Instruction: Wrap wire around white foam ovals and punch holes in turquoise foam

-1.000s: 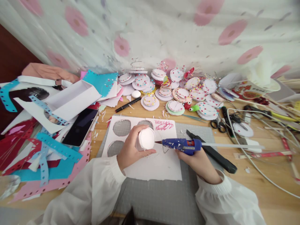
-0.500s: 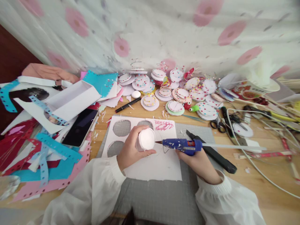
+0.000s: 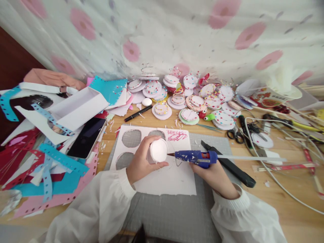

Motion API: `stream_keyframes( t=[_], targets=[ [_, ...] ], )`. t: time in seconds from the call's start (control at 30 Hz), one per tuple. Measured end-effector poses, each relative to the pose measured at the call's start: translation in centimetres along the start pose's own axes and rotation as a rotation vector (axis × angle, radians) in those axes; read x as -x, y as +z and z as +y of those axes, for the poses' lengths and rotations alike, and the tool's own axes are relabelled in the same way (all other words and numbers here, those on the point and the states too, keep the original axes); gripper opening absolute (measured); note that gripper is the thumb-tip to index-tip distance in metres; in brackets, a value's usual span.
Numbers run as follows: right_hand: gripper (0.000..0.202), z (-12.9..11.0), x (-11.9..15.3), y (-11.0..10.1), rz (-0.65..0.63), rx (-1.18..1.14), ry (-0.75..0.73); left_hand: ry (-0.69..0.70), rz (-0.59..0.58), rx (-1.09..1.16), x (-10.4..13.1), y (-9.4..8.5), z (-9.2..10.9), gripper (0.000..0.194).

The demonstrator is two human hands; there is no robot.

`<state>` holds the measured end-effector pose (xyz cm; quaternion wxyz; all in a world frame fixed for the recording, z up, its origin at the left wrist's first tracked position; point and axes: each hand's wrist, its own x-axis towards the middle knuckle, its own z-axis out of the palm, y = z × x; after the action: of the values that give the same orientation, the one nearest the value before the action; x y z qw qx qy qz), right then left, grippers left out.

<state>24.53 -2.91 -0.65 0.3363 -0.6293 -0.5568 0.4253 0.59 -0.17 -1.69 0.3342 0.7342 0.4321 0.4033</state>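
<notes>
My left hand (image 3: 143, 157) is closed around a small round white paper piece (image 3: 159, 151), its circular face turned up toward me. My right hand (image 3: 209, 173) grips a blue glue gun (image 3: 194, 158) with a long pale glue stick (image 3: 253, 158) coming out of its back end. The gun's nozzle points left, right beside the edge of the white piece; whether it touches is hard to tell. Below both hands lies a white sheet (image 3: 174, 184) with round holes cut in it and red scribbles, on a grey cutting mat (image 3: 172, 216).
A black utility knife (image 3: 230, 165) lies under my right wrist. Scissors (image 3: 235, 136) and a white cable (image 3: 278, 187) are at the right. Decorated paper discs (image 3: 189, 115) line the back. A phone (image 3: 87, 138), a white box (image 3: 79, 108) and paper scraps (image 3: 63, 160) crowd the left.
Both hands stay almost still. The glue gun has shifted very slightly left, and a thin strand shows near its nozzle.
</notes>
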Motion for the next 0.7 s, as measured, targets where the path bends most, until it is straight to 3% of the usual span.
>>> stream_keyframes(
  t=[0.7],
  targets=[
    [0.007,-0.16,0.02,0.08,-0.009,0.021,0.019,0.018,-0.009,-0.022,-0.02,0.03,-0.05,0.074]
  ],
)
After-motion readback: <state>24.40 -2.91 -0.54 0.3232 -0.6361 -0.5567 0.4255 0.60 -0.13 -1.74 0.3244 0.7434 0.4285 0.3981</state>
